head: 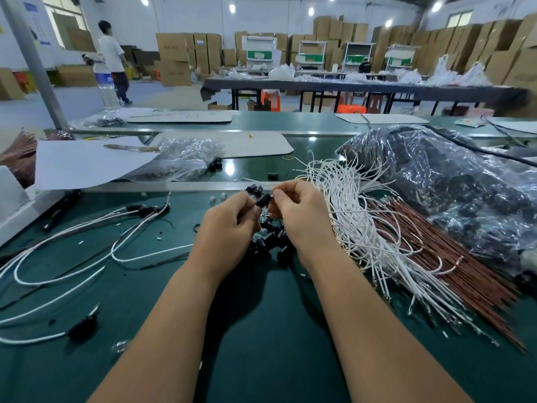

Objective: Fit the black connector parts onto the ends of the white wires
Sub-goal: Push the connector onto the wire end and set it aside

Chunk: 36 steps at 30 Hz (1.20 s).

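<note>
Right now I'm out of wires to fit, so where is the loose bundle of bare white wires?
In the head view, the bundle of white wires lies on the green bench, right of both hands, against the reddish-brown wire bundle.

Single head-worn wide-angle view, looking forward and down, close over a green workbench (261, 330), warehouse stretching far behind.

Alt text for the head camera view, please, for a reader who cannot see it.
Over a green work mat, a person's left hand and right hand together pinch one black connector part above a small pile of black connector parts. A bundle of white wires lies to the right beside brown wires; finished white leads lie left.
</note>
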### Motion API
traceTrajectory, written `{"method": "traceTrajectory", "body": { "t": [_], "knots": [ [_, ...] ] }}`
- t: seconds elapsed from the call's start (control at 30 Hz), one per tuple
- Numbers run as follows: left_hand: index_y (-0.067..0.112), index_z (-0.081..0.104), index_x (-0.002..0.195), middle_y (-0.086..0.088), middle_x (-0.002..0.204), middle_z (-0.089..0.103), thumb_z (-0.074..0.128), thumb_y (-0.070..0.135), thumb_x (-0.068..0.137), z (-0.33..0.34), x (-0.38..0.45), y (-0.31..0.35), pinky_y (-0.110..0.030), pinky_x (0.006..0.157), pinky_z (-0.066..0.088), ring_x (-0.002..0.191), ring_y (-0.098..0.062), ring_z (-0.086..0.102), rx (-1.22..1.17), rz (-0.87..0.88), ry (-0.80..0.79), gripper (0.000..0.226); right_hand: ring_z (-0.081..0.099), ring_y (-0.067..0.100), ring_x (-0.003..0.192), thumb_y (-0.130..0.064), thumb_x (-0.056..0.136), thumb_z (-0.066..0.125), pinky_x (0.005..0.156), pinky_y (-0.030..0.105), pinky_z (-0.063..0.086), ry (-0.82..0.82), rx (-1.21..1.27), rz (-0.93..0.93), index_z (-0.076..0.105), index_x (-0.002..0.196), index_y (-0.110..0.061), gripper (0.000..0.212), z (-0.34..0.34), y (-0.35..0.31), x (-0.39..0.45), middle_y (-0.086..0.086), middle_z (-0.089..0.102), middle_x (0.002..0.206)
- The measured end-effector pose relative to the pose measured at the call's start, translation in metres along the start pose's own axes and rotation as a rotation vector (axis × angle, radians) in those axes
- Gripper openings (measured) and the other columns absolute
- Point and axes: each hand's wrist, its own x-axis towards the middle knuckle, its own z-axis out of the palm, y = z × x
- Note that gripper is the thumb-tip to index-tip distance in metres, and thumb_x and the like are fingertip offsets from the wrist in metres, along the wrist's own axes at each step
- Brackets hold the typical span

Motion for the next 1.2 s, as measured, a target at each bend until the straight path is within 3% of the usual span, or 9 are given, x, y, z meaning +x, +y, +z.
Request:
{"method": "traceTrajectory", "body": {
  "t": [0.23,0.47,0.57,0.63,0.7,0.83,1.0,1.1,1.2],
  "knots": [
    [0.018,0.057,0.077,-0.001,0.066,0.066,0.057,0.018,0.094,-0.001,-0.001,0.0,-0.034,0.058,0.045,0.06,-0.024,0.056,-0.029,-0.03,-0.007,0.017,0.061,0.01,0.064,-0.006,0.091,0.061,0.071,0.034,0.057,-0.004,0.028,0.033,0.063,0.076,-0.014,0.016,-0.002,0.001,-0.002,0.001,0.064,0.069],
    [0.02,0.052,0.073,0.012,0.066,0.066,0.056,0.025,0.094,-0.003,-0.001,0.001,-0.036,0.064,0.048,0.059,-0.007,0.054,0.042,-0.037,-0.011,0.022,0.064,0.018,0.069,-0.006,0.087,0.057,0.076,0.043,0.058,0.007,-0.055,0.01,0.065,0.073,-0.015,0.018,-0.003,-0.003,-0.004,0.005,0.068,0.071],
    [0.02,0.053,0.075,0.002,0.067,0.066,0.056,0.026,0.094,-0.004,-0.001,0.003,-0.044,0.066,0.051,0.065,-0.02,0.058,0.032,-0.044,-0.014,0.02,0.063,0.021,0.071,-0.003,0.083,0.057,0.074,0.045,0.055,-0.009,-0.093,0.004,0.067,0.075,-0.012,0.015,-0.001,-0.005,-0.005,0.011,0.068,0.076],
    [0.018,0.056,0.077,-0.005,0.068,0.065,0.057,0.024,0.093,-0.005,-0.001,0.005,-0.047,0.068,0.051,0.069,-0.028,0.058,0.028,-0.037,0.003,0.017,0.063,0.018,0.072,-0.007,0.083,0.061,0.071,0.034,0.054,-0.014,-0.171,-0.028,0.068,0.078,-0.01,0.01,0.001,-0.005,-0.007,0.005,0.067,0.076],
    [0.016,0.059,0.077,-0.007,0.067,0.065,0.06,0.021,0.092,-0.005,0.0,0.004,-0.044,0.067,0.049,0.068,-0.028,0.058,0.059,-0.017,0.028,0.016,0.06,0.01,0.07,-0.015,0.085,0.065,0.069,0.025,0.05,-0.019,-0.234,-0.052,0.07,0.079,-0.011,0.009,0.003,-0.005,-0.009,-0.001,0.066,0.075],
    [0.014,0.064,0.076,-0.006,0.065,0.066,0.062,0.017,0.091,-0.003,0.002,0.004,-0.04,0.064,0.049,0.067,-0.028,0.061,0.041,-0.03,0.051,0.015,0.059,0.011,0.067,-0.027,0.086,0.071,0.07,0.028,0.05,-0.011,-0.159,-0.061,0.068,0.073,-0.011,0.021,0.003,-0.003,-0.011,0.001,0.065,0.072],
    [0.012,0.072,0.091,-0.005,0.073,0.07,0.056,0.003,0.089,-0.006,0.007,0.006,-0.04,0.07,0.052,0.073,-0.027,0.066,0.021,-0.021,-0.033,0.018,0.059,0.021,0.068,-0.022,0.085,0.072,0.073,0.041,0.053,0.021,-0.137,-0.054,0.064,0.077,-0.003,0.022,0.002,0.0,-0.004,0.009,0.065,0.073],
    [0.012,0.074,0.096,0.004,0.072,0.07,0.054,-0.002,0.088,-0.007,0.006,0.006,-0.025,0.065,0.049,0.066,-0.008,0.062,0.038,0.018,-0.074,0.026,0.065,0.026,0.073,-0.016,0.085,0.072,0.077,0.044,0.057,0.003,-0.071,0.001,0.065,0.078,-0.012,0.01,0.0,0.001,-0.003,0.011,0.068,0.077],
    [0.017,0.074,0.093,0.021,0.058,0.061,0.055,0.0,0.089,-0.008,0.007,0.005,-0.01,0.056,0.038,0.055,0.008,0.051,0.085,0.028,-0.11,0.026,0.062,0.012,0.067,-0.013,0.085,0.071,0.074,0.036,0.056,0.011,-0.088,-0.019,0.068,0.077,-0.019,0.01,-0.002,0.003,-0.001,0.0,0.068,0.072]
  ]
}}
